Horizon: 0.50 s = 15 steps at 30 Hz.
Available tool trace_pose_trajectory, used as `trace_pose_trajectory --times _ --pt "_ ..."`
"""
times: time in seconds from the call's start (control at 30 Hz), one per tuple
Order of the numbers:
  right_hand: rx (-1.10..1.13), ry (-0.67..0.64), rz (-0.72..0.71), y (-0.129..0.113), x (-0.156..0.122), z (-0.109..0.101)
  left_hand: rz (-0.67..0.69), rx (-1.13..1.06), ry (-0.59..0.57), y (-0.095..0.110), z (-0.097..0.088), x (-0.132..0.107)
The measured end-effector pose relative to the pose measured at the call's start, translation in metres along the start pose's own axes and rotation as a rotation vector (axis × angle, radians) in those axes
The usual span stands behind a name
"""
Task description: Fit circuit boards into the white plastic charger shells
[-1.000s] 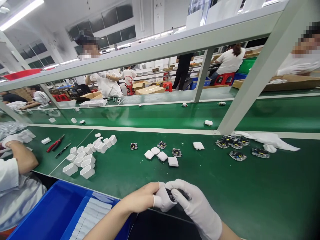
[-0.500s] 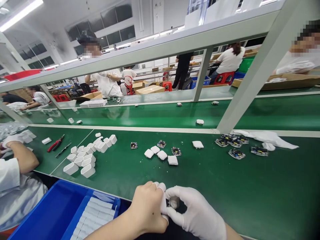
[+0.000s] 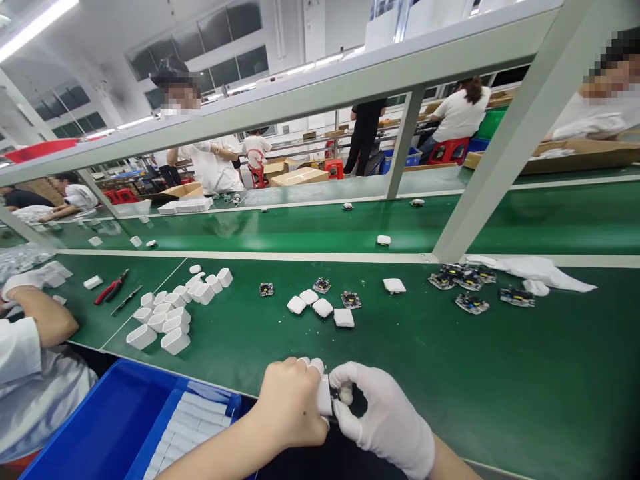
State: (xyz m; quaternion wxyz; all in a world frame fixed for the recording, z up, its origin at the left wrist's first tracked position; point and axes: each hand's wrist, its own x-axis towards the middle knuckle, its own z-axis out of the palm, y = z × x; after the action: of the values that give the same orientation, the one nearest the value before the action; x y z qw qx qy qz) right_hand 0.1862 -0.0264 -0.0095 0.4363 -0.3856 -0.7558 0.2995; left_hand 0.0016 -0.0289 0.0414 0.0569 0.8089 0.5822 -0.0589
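Observation:
My left hand (image 3: pixel 291 403), bare with white covers on the fingertips, is closed around a white plastic housing (image 3: pixel 325 396). In a white glove, my right hand (image 3: pixel 385 419) pinches a small circuit board (image 3: pixel 335 394) with a pale rounded part at the housing's right end. The fingers hide most of the board; how deep it sits in the housing I cannot tell. Beyond my hands lie several white square caps (image 3: pixel 323 307) and loose circuit boards (image 3: pixel 351 299) on the green bench (image 3: pixel 410 353). To the left stand several empty white housings (image 3: pixel 176 340).
A blue bin (image 3: pixel 100 427) holding rows of white housings sits below the bench edge. Red-handled pliers (image 3: pixel 113 288) lie left, near a co-worker's arm (image 3: pixel 47 313). More boards (image 3: pixel 471 303) and a white cloth (image 3: pixel 543 272) lie right. A conveyor belt (image 3: pixel 300 230) runs behind a slanted frame post (image 3: pixel 493 147).
Both hands have shifted slightly left and up, with more of the housing showing between them. Parts on the conveyor belt have moved left.

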Motion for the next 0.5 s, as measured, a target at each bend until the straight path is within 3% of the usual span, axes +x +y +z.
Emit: trace_pose_trajectory --times 0.07,0.13,0.23,0.37,0.5 --pt "-0.024 0.132 0.046 0.008 -0.002 -0.008 -0.159 0.035 0.059 -0.012 -0.009 0.001" --pt "-0.023 0.174 0.089 0.014 -0.002 -0.013 -0.261 0.046 0.142 -0.022 -0.018 0.002" --pt "0.006 0.109 0.104 0.016 0.0 -0.01 -0.189 -0.041 0.182 -0.026 -0.019 0.006" --pt "0.099 0.169 0.093 0.016 0.002 -0.001 -0.154 -0.298 0.163 -0.015 0.008 0.013" --pt "0.125 0.215 -0.034 0.017 0.004 -0.001 -0.148 -0.353 0.281 -0.004 0.036 0.017"
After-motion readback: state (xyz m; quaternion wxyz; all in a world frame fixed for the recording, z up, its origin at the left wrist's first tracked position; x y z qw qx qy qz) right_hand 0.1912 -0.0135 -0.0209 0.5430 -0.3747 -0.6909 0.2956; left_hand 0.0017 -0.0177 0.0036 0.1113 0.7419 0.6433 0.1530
